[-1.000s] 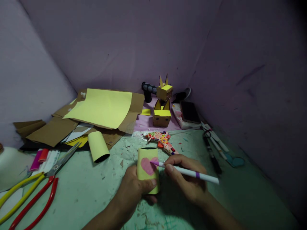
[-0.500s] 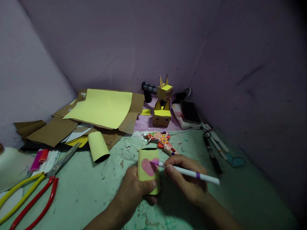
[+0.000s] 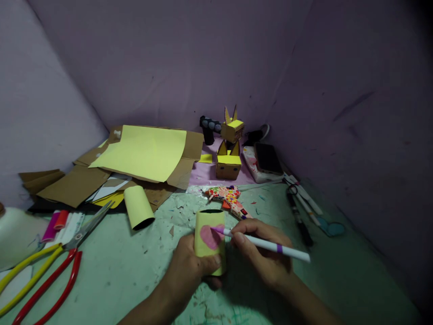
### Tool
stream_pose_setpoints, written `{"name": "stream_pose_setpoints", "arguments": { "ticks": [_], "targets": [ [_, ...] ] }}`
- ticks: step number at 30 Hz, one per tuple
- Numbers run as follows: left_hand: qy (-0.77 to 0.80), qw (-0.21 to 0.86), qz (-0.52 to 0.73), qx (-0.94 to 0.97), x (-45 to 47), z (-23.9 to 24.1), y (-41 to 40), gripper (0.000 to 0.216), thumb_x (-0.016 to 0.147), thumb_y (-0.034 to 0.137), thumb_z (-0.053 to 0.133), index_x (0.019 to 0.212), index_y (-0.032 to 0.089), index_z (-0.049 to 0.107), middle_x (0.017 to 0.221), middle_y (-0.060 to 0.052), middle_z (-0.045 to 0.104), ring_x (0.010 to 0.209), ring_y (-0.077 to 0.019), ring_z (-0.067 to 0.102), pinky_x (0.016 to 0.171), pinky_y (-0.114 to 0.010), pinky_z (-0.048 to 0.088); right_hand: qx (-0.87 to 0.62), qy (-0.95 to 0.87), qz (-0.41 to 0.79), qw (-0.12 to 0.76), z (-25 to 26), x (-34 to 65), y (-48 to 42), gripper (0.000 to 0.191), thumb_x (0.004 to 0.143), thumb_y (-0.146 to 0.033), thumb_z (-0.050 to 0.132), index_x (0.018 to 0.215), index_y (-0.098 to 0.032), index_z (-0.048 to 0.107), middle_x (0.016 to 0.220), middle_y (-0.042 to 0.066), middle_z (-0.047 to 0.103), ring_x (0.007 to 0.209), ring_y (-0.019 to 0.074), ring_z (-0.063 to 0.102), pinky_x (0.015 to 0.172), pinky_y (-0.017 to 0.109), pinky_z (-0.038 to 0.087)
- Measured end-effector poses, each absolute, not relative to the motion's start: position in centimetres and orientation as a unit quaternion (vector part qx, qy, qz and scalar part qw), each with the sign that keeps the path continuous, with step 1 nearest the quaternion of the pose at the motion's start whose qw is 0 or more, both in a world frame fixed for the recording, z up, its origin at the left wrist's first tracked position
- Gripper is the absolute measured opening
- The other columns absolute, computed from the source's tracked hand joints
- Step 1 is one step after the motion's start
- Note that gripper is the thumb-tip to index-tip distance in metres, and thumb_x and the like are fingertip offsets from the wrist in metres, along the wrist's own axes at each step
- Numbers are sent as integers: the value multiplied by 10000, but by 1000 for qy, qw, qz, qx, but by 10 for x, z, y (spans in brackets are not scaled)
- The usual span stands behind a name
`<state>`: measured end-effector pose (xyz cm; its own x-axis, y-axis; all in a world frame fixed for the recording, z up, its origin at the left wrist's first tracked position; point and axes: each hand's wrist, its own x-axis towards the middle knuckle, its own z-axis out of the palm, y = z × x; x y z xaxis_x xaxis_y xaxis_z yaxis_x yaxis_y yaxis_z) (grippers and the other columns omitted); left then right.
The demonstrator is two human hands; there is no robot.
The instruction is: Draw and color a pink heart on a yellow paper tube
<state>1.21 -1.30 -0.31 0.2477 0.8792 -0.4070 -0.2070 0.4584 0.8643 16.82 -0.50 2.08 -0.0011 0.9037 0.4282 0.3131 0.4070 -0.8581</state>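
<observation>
Within two hands (image 3: 187, 266) (image 3: 265, 259): one tube (image 3: 208, 241), one marker (image 3: 267, 245)

Nothing readable from here.
Faint marks on the white markers (image 3: 71, 226) at left are too small to make out.

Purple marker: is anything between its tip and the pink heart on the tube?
Nothing visible does: the tip of the purple marker is at the pink heart; the left hand grips the yellow tube lower down.

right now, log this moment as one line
left hand: holds yellow tube | right hand: holds white marker, tip at pink heart | far left: scissors
</observation>
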Motion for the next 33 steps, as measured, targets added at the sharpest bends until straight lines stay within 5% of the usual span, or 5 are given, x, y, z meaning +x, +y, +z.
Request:
{"name": "stream_pose_setpoints", "arguments": {
  "ticks": [33],
  "targets": [
    [479, 719, 388, 321, 13, 4, -14, 403, 511, 276, 778, 849, 100, 648, 616, -34, 630, 520, -158, 572, 394, -229, 472, -480, -598, 322, 555, 24, 169, -8, 129, 768, -282, 613, 676, -215, 673, 557, -12, 653, 504, 143, 583, 491, 242, 426]
  ]
}}
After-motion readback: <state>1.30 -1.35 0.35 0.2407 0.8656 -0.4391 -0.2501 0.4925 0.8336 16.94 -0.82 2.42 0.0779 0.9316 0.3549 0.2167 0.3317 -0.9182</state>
